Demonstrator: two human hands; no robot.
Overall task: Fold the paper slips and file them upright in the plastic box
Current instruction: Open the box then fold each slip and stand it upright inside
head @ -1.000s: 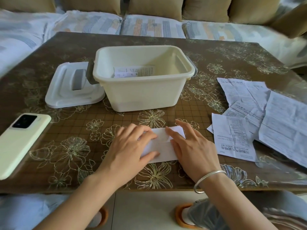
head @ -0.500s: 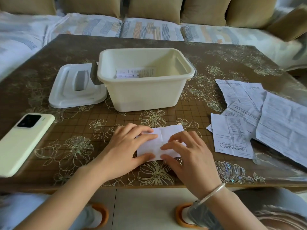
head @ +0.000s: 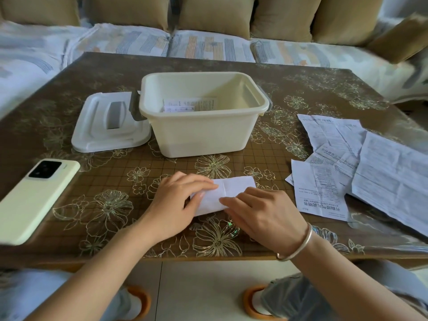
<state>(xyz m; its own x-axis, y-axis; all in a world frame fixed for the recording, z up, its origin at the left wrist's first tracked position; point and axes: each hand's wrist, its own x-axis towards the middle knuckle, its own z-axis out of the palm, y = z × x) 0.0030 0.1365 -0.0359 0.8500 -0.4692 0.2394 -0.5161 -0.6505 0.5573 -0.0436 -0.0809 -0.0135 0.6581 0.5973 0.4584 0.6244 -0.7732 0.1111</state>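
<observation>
Head view: left hand (head: 176,205) and right hand (head: 261,216) press flat on a blank folded slip (head: 234,187) beside Chinese-printed sheets (head: 322,188).

I saw the plastic box (head: 201,135) midway on the table (head: 92,89), slips (head: 190,104) inside it, the lid (head: 97,133) touching its left side, the phone (head: 34,200) nearer left, a folded slip (head: 234,188) before the box, loose sheets (head: 382,172) right.

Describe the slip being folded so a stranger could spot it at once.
On the brown floral table, look in front of the cream plastic box. A small white folded slip lies there under the left hand and right hand. Unlike the printed sheets spread at the right, it is compact, blank-faced and creased.
</observation>
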